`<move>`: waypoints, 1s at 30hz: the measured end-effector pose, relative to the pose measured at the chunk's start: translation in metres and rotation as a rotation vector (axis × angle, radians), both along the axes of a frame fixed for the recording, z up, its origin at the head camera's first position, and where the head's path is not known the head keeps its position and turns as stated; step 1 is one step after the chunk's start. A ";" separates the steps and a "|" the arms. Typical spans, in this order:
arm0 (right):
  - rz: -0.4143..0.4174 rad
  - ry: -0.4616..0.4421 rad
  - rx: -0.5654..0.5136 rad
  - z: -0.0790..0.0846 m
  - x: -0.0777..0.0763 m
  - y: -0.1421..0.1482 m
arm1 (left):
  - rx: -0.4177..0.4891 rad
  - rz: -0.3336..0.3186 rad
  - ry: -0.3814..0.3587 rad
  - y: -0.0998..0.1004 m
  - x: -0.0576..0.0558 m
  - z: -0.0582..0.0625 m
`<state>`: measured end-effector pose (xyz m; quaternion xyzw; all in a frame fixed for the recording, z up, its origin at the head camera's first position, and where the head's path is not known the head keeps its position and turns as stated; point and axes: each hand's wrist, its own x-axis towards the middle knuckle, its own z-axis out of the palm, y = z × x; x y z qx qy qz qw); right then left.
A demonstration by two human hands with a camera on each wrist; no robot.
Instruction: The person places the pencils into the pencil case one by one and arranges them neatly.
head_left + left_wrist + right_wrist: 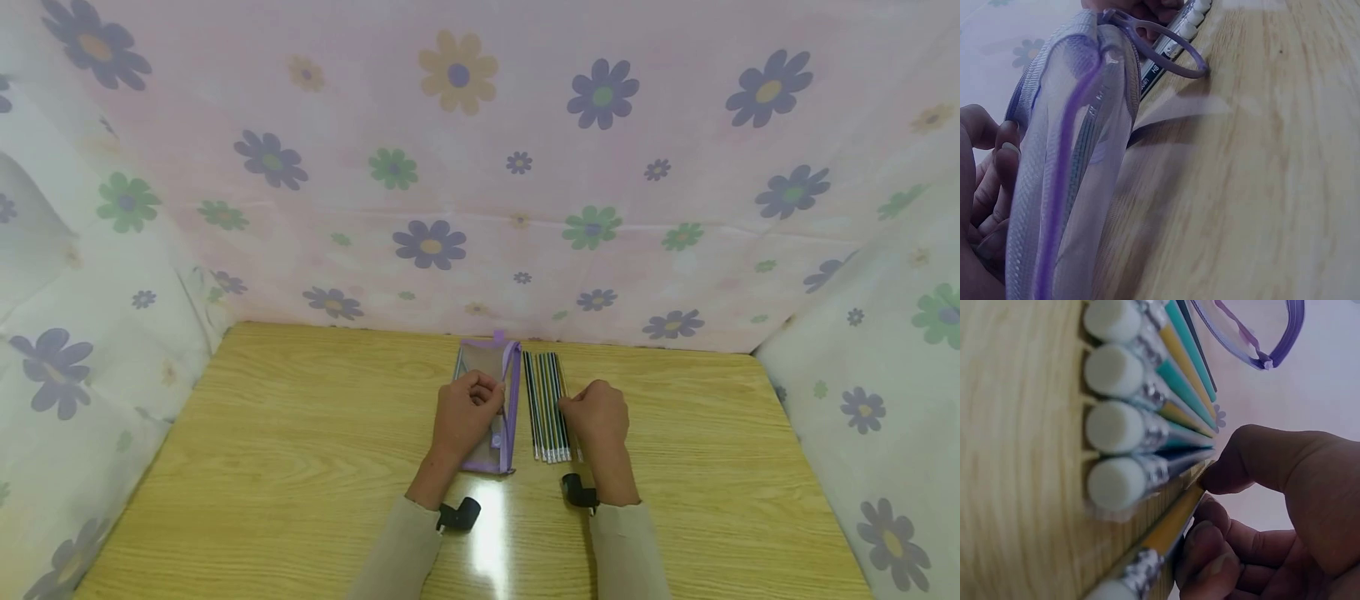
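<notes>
A purple-trimmed mesh zip pouch [480, 463] lies at the back middle of the table, its zipped side standing raised and apart in the left wrist view. My left hand [467, 417] is over the pouch and pinches its mesh edge between thumb and fingers. To the pouch's right, several striped pencils [544, 404] lie side by side, white eraser ends toward me. My right hand [602, 417] pinches a yellow pencil [1171, 524] at the right end of this row, slightly apart from the others. The fingers hide part of its shaft.
The wooden table [300, 467] ends at the back against a flowered curtain [525, 283], which also hangs at both sides. A purple loop [1172, 62] hangs from the pouch's zip end. Black wrist cameras [465, 513] sit by both sleeves.
</notes>
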<state>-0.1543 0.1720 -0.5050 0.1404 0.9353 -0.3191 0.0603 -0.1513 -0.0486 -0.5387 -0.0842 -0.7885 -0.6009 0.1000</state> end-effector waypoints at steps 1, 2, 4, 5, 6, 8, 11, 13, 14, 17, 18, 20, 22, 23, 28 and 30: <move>0.000 0.001 0.000 0.000 0.000 0.000 | -0.002 0.001 -0.001 0.000 0.000 0.000; -0.001 0.002 -0.001 0.000 0.000 0.000 | -0.004 0.002 -0.001 0.000 0.000 0.000; -0.003 -0.002 0.000 -0.001 0.000 0.001 | -0.007 0.004 -0.002 0.000 0.000 0.000; -0.002 -0.002 -0.002 -0.002 0.000 0.002 | -0.010 0.006 -0.002 0.000 0.000 0.000; 0.001 -0.004 -0.003 -0.002 0.000 0.002 | -0.012 0.007 -0.003 0.000 0.000 0.000; 0.008 -0.007 -0.009 -0.001 0.001 0.003 | -0.012 0.009 -0.004 0.000 -0.001 0.000; 0.018 -0.002 -0.021 0.000 0.001 0.004 | -0.009 0.008 -0.008 0.000 0.000 0.000; 0.024 0.008 -0.034 0.001 0.002 0.006 | -0.004 0.006 -0.007 0.000 0.000 0.000; 0.027 0.016 -0.044 0.002 0.002 0.006 | -0.002 0.005 -0.005 0.000 0.000 0.000; 0.040 0.034 -0.069 0.004 0.003 0.008 | 0.002 0.003 0.004 0.000 0.000 0.000; 0.047 0.040 -0.076 0.005 0.003 0.008 | 0.003 0.002 0.005 0.000 0.000 0.001; 0.062 0.050 -0.089 0.006 0.003 0.009 | 0.001 0.002 0.008 0.000 0.001 0.001; 0.072 0.055 -0.095 0.006 0.003 0.008 | 0.000 0.001 0.004 0.000 0.001 0.001; 0.076 0.056 -0.098 0.007 0.003 0.008 | -0.002 0.000 0.004 0.000 0.001 0.001; 0.095 0.062 -0.127 0.010 0.002 0.006 | -0.003 -0.001 0.002 0.000 0.001 0.000; 0.110 0.069 -0.153 0.013 0.003 0.004 | -0.005 -0.001 0.002 0.000 0.001 0.000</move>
